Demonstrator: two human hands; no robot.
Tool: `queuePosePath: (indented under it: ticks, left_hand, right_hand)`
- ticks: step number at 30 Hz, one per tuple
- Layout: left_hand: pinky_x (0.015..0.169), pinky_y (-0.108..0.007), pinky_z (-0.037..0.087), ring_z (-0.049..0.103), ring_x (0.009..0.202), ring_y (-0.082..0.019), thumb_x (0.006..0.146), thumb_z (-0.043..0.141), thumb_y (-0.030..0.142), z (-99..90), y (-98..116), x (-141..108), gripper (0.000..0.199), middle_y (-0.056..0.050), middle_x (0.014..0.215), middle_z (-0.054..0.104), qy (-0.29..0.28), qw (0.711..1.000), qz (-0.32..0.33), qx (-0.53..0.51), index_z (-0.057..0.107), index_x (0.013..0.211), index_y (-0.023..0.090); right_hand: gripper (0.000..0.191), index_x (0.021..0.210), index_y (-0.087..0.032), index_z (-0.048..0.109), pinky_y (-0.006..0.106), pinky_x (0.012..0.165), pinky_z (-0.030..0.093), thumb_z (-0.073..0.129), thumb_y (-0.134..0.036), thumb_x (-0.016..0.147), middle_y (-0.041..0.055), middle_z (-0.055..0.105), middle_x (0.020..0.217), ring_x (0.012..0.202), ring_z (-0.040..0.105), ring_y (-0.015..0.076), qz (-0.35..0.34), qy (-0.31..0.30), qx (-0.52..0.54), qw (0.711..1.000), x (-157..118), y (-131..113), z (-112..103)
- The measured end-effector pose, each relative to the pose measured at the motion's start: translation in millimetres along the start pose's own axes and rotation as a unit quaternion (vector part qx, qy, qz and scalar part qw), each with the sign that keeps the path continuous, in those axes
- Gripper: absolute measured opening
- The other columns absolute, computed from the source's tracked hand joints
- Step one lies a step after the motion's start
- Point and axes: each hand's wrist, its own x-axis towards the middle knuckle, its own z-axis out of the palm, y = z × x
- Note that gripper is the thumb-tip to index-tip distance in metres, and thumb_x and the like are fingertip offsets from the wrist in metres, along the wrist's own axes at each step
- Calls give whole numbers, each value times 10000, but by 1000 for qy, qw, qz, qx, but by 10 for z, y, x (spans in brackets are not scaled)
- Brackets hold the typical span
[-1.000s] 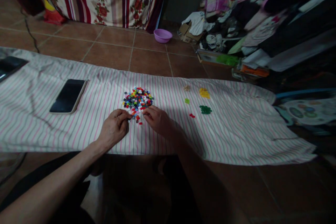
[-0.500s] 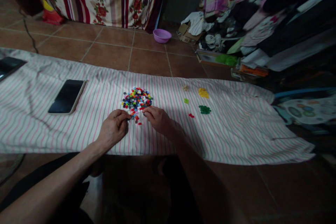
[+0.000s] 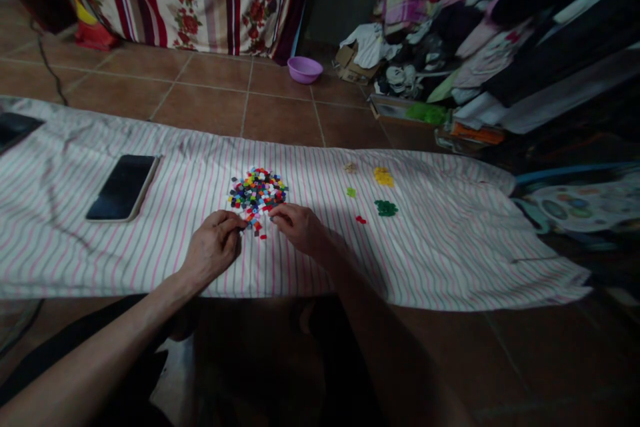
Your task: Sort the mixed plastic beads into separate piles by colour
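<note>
A heap of small mixed-colour pieces (image 3: 257, 188), like tiny beads or tiles, lies on the striped cloth (image 3: 165, 247). My left hand (image 3: 216, 240) rests at the heap's near left edge, thumb and fingertips pinched together by a few loose pieces. At the near right edge my right hand (image 3: 296, 223) is also closed in a pinch. Whatever either hand pinches is too small to make out. To the right lie sorted clusters: yellow pieces (image 3: 384, 176), dark green pieces (image 3: 386, 207), light green pieces (image 3: 351, 192), red pieces (image 3: 361, 219) and beige pieces (image 3: 349, 167).
A phone (image 3: 123, 188) lies left of the heap, and another dark device (image 3: 17, 130) is at the far left. Beyond the cloth's far edge, a purple basin (image 3: 305, 69) stands on the tiled floor. Piled clothes (image 3: 410, 10) fill the back right.
The whole view has shifted slightly, so everything sits a little further left. Both hands stay pinched at the heap's near edge, with hardly any movement relative to it.
</note>
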Motion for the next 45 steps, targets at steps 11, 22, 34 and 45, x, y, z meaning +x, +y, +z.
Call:
queuePosePath:
  ticks: [11, 22, 34, 45]
  left_hand:
    - [811, -332, 544, 644, 892, -180, 858, 384, 201, -19, 11, 7, 310, -62, 953, 652, 2, 1000, 0, -5, 688, 909, 176]
    - [810, -319, 540, 644, 880, -170, 850, 395, 196, -39, -16, 16, 304, -57, 950, 648, -9, 1000, -11, -23, 691, 914, 175]
    - [794, -300, 543, 638, 864, -161, 887, 396, 204, -30, -19, 8, 293, -57, 939, 633, 1, 1000, 15, -15, 680, 948, 166]
    - [738, -306, 555, 631, 906, -190, 923, 439, 326, 20, -5, -15, 301, -74, 1052, 624, -17, 993, 62, 97, 673, 1076, 215]
  right_hand:
    - [155, 851, -175, 609, 226, 665, 429, 519, -83, 765, 6, 619, 796, 684, 552, 108, -3, -1, 32, 999, -32, 24, 12]
    - [193, 858, -179, 576, 215, 637, 408, 526, -41, 731, -8, 556, 784, 678, 516, 102, -9, -1, 18, 1000, -38, 1, 19]
    - [127, 827, -172, 606, 222, 642, 410, 572, -64, 770, -10, 542, 754, 674, 516, 104, -29, -8, 8, 1000, -29, 9, 33]
    - [124, 828, -185, 561, 228, 645, 427, 560, -79, 765, -15, 550, 775, 670, 526, 104, -9, -10, 30, 999, -67, -12, -7]
